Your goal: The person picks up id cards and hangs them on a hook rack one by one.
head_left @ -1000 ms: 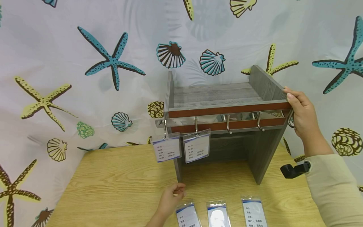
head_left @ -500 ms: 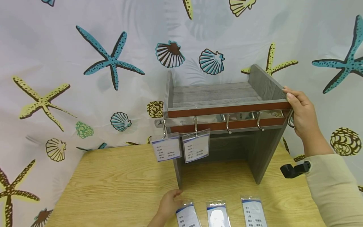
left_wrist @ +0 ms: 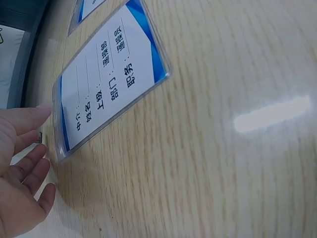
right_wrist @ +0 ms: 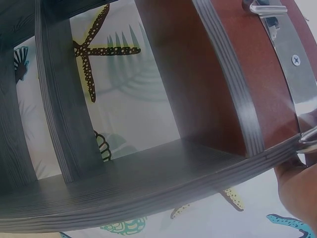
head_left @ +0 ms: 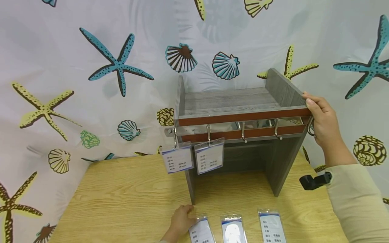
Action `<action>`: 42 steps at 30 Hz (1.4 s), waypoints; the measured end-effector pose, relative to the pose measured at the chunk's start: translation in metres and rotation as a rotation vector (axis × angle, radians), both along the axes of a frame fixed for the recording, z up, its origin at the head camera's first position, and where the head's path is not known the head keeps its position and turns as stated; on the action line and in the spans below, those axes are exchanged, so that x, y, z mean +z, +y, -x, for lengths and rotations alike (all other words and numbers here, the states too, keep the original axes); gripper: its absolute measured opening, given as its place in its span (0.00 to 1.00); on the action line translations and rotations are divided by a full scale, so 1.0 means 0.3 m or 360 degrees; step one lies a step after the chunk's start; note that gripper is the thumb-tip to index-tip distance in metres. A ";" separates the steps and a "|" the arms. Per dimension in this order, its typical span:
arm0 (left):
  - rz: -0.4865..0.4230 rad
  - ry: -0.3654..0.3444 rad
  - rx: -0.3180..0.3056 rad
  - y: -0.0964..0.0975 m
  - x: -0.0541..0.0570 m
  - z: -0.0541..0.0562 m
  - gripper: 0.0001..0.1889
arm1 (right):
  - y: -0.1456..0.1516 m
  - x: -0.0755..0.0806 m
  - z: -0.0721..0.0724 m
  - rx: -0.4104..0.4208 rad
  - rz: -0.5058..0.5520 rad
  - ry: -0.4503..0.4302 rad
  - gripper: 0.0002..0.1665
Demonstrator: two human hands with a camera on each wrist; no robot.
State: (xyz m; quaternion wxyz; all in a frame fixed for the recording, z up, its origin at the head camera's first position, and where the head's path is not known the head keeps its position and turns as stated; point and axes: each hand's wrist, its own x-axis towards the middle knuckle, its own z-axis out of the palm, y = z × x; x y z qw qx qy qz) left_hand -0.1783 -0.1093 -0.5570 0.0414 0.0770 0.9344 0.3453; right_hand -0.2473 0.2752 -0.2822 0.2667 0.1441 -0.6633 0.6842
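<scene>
Rack (head_left: 241, 118) stood on the table (head_left: 130, 189), nearer its back and right edges. Progress judged at 2 of 5: card 1 (head_left: 177, 158) hung on the 1st hook (head_left: 175, 136) from the left, card 2 (head_left: 209, 157) on the 2nd hook (head_left: 208, 132). Bare: 3rd hook (head_left: 242, 132), 4th hook (head_left: 276, 130), 5th hook (head_left: 309, 127). Remaining, off the hooks: card 3 (head_left: 201, 232), card 4 (head_left: 233, 233), card 5 (head_left: 272, 227), all 3 lying flat in a row before the rack, toward the table's front edge (out of view), card 5 nearest the right edge.

Left hand (head_left: 180, 220) was at card 3's rack-side end. Wrist view: fingers apart and loosely bent, 1 tip at the card's clear border; no pinch showed, couldn't tell whether the tip pressed on it. No lift seen. Right hand (head_left: 324, 123) pinched the rack's right side at its top front corner, probably steadying it.

Versus 1.0 s ago: left hand was up by the rack's left foot, fingers curled, clear of card 3; now it had dropped to the card. Cards and right hand looked unchanged; slight overall shift read as camera drift. Hung count same, no new card up in that span.
</scene>
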 end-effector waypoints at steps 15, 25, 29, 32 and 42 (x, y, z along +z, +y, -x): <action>0.0256 0.0014 -0.0039 0.009 -0.005 -0.008 0.28 | -0.001 0.005 0.000 -0.0005 -0.0008 0.0010 0.13; 0.0290 0.0071 -0.0028 0.018 -0.013 -0.017 0.22 | 0.000 0.005 0.000 -0.0012 -0.0018 -0.0002 0.14; 0.0272 0.0089 -0.0030 0.021 -0.020 -0.016 0.21 | 0.004 0.003 0.000 -0.0002 -0.0008 -0.0003 0.14; 0.0262 0.0079 -0.0010 0.025 -0.024 -0.017 0.22 | 0.005 0.002 0.000 0.0001 -0.0003 -0.0007 0.13; 0.0108 0.0038 0.0004 0.024 -0.034 -0.027 0.22 | 0.004 0.000 0.002 0.0039 0.0027 -0.0005 0.11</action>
